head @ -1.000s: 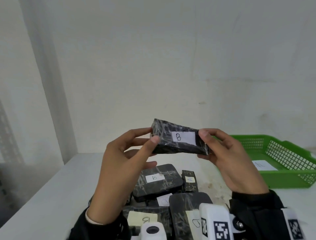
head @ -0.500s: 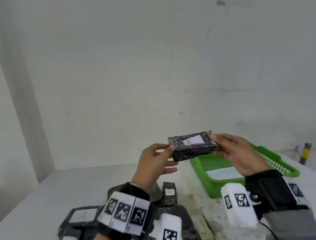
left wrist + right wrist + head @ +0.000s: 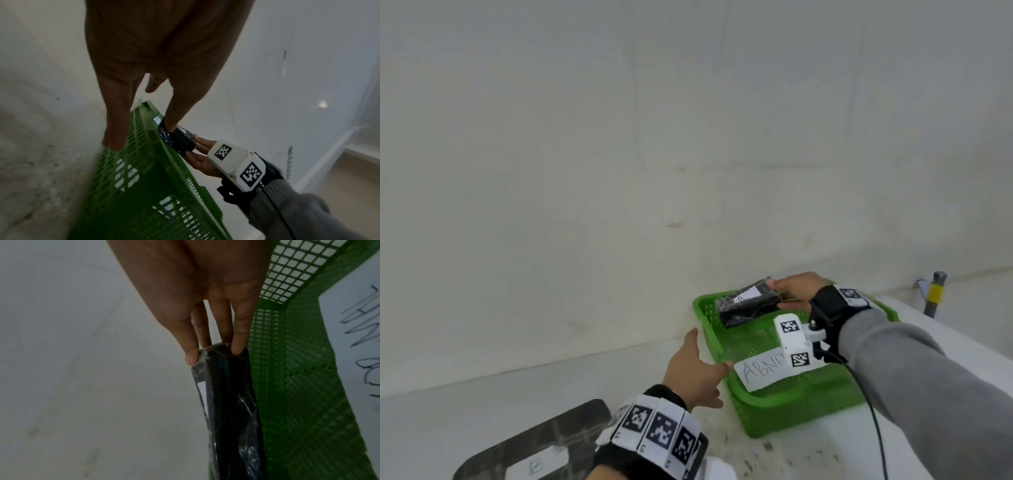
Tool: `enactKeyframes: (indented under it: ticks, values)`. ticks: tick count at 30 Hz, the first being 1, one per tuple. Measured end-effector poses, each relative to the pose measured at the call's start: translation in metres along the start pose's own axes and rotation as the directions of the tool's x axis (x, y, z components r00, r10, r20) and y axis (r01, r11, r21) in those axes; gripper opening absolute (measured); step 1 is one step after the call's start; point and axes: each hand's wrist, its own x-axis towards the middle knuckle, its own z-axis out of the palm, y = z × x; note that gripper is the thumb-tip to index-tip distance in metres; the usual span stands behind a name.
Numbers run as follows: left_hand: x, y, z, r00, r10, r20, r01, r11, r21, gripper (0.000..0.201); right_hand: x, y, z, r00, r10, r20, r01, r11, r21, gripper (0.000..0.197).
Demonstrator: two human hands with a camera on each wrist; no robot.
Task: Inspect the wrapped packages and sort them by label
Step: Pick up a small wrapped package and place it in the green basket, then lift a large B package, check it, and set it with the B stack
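Basket (image 3: 784,407) middle floor bare; package (image 3: 748,305) fills far corner, paper sign (image 3: 760,371) covers near part, wall close behind.

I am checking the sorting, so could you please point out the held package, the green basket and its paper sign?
package (image 3: 748,301), head view, black wrapped side
green basket (image 3: 791,407), head view, near wall
paper sign (image 3: 756,371), head view, lettered face

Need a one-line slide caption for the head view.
Right hand lowers a black wrapped package into the green basket; left hand open beside its rim.

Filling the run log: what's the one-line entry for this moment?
right hand: grips wrapped package | over green basket | left hand: open, beside basket
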Motion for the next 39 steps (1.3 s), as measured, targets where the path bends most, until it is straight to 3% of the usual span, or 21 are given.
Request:
enactKeyframes:
  ticks: [3, 7, 9, 10, 14, 19, 23, 26, 28, 34, 37, 39]
  values:
    - [0.008, -0.005, -0.001, 1.0, 0.015, 0.004, -0.015, 0.999, 0.041, 0.091, 0.02, 0.016, 0.012, 0.997, 0.073, 0.028, -0.071, 0.996, -0.06, 0.027]
    - [0.012, -0.006, -0.001, 0.998, 0.043, 0.034, -0.043, 0.999, 0.003, 0.074, 0.039, 0.04, 0.023, 0.99, 0.114, 0.081, -0.093, 0.97, -0.226, 0.034]
    - [0.012, -0.007, 0.0, 0.997, 0.061, 0.045, -0.06, 0.998, -0.028, 0.068, 0.045, 0.046, 0.026, 0.984, 0.135, 0.114, -0.105, 0.964, -0.243, 0.026]
    - [0.013, -0.008, 0.001, 0.997, 0.063, 0.047, -0.061, 0.997, -0.045, 0.068, 0.045, 0.048, 0.029, 0.983, 0.15, 0.109, -0.117, 0.958, -0.26, 0.02]
    - [0.015, -0.009, 0.003, 0.997, 0.06, 0.043, -0.055, 0.993, -0.104, 0.07, 0.031, 0.044, 0.029, 0.991, 0.133, -0.011, -0.127, 0.916, -0.381, 0.029]
    - [0.011, -0.01, 0.004, 0.998, 0.053, 0.026, -0.048, 0.984, -0.174, 0.069, 0.031, 0.044, 0.032, 0.979, 0.201, 0.011, -0.192, 0.948, -0.253, 0.033]
    - [0.009, -0.012, 0.004, 1.0, 0.007, -0.006, -0.008, 0.977, -0.213, 0.075, 0.021, 0.025, 0.029, 0.992, 0.124, 0.01, -0.119, 0.971, -0.207, 0.058]
    - [0.005, -0.012, 0.001, 0.999, 0.007, -0.039, -0.013, 0.988, -0.153, 0.087, 0.009, 0.004, 0.025, 0.999, 0.051, -0.006, -0.052, 0.981, -0.188, 0.058]
    - [-0.005, -0.009, -0.009, 0.998, 0.017, -0.068, -0.023, 0.996, -0.086, 0.098, -0.007, -0.009, 0.027, 0.998, 0.03, 0.049, -0.023, 0.989, -0.146, 0.053]
    - [-0.058, -0.007, -0.077, 0.978, 0.016, -0.206, -0.042, 0.992, -0.123, 0.042, -0.11, -0.014, 0.053, 0.932, -0.065, 0.357, 0.112, 0.987, -0.112, 0.024]
    - [-0.091, -0.026, -0.116, 0.931, 0.037, -0.364, -0.038, 0.999, 0.004, 0.024, -0.164, 0.001, 0.079, 0.869, -0.047, 0.493, 0.122, 0.985, -0.121, 0.007]
    - [-0.103, -0.042, -0.137, 0.894, 0.048, -0.446, 0.019, 0.989, 0.144, 0.019, -0.183, 0.015, 0.099, 0.839, -0.022, 0.543, 0.11, 0.986, -0.129, 0.007]
